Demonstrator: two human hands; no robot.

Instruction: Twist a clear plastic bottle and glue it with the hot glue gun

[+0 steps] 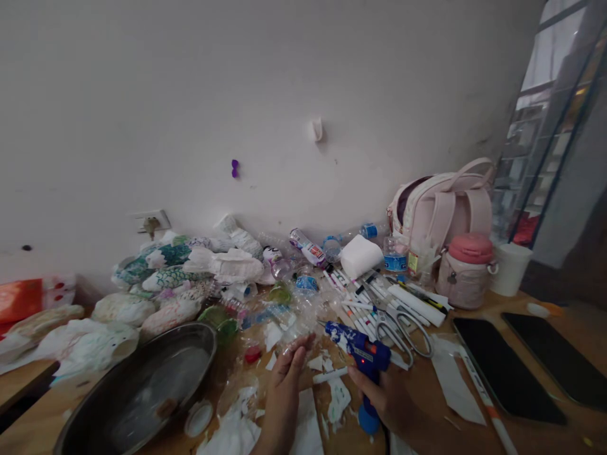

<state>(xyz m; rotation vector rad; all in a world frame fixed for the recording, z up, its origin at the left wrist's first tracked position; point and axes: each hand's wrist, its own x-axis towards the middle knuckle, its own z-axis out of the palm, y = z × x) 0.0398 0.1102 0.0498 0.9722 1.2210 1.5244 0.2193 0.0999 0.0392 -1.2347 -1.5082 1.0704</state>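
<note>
My right hand is wrapped round the handle of a blue hot glue gun with a small red light lit on its side. The gun's nozzle points left, toward my left hand. The fingers of that hand are closed against a piece of clear plastic, seemingly part of a bottle; its outline blends into the clutter behind. Paper scraps and a white marker lie between my hands. Grey-handled scissors rest just beyond the gun.
A dark oval basin stands at the left. Paper-wrapped shapes are heaped behind it. Plastic bottles and markers fill the middle. On the right are two phones, a pink-lidded flask, a white cup and a backpack.
</note>
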